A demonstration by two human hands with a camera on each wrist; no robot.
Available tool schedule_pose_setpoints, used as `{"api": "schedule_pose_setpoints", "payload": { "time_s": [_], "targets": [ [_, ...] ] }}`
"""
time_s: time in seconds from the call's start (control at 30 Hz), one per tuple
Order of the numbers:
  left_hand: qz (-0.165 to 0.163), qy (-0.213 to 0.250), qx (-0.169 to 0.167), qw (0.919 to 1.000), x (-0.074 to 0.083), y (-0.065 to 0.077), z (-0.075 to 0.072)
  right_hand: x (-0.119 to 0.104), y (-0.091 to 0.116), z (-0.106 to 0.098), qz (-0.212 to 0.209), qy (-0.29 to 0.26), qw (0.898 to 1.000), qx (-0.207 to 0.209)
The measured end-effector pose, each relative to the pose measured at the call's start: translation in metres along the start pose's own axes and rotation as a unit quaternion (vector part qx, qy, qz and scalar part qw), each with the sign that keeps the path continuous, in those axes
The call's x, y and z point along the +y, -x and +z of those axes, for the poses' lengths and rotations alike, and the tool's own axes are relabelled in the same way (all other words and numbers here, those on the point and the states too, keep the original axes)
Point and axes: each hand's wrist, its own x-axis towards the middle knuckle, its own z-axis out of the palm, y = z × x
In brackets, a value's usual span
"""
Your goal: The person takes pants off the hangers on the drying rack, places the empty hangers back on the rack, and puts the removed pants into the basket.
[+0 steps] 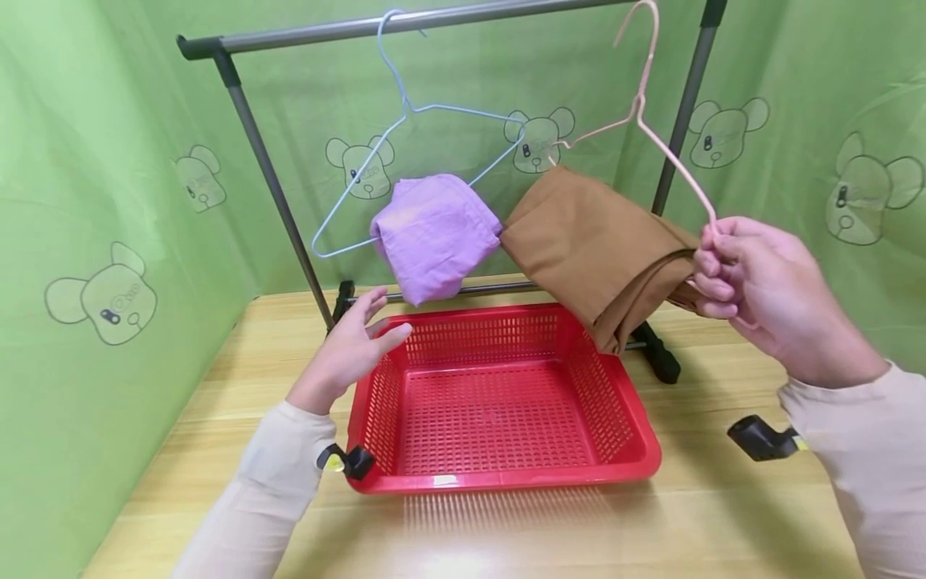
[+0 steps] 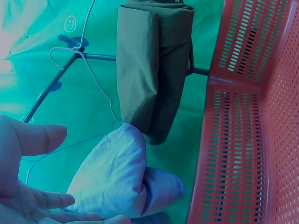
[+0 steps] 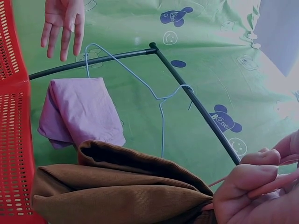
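My right hand (image 1: 760, 281) grips the lower right corner of a pink wire hanger (image 1: 673, 161), fingers curled round it. Over the hanger's bottom bar hangs a folded brown garment (image 1: 586, 241), its lower corner overlapping the basket's right rim in the head view. The hanger's hook rises in front of the rack's top rail. My left hand (image 1: 350, 346) is held with fingers spread and nothing in them, over the basket's back left corner. Just beyond it, a folded lilac cloth (image 1: 437, 233) drapes over a blue hanger (image 1: 347, 189) hooked on the rail.
A red perforated plastic basket (image 1: 499, 481) stands on the light wood table (image 1: 210, 450). Behind it is a metal clothes rack with a grey top rail (image 1: 311, 34) and black feet (image 1: 658, 358). Green curtains (image 1: 87, 201) with mouse-like drawings surround the table.
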Motion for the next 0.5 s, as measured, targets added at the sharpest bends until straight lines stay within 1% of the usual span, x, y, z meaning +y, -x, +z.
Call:
{"api": "schedule_pose_setpoints", "payload": {
  "time_s": [0.17, 0.3, 0.5],
  "targets": [
    [-0.007, 0.009, -0.008, 0.9999, 0.004, -0.008, 0.006, 0.001, 0.004, -0.001, 0.003, 0.009, 1.000, 0.005],
    [-0.015, 0.004, -0.011, 0.9998, 0.007, -0.012, 0.012, 0.002, 0.006, -0.002, -0.002, 0.003, 1.000, 0.000],
    [-0.010, 0.008, -0.022, 0.9997, 0.010, -0.018, 0.021, 0.003, 0.010, -0.003, -0.005, -0.003, 1.000, -0.012]
  ]
}}
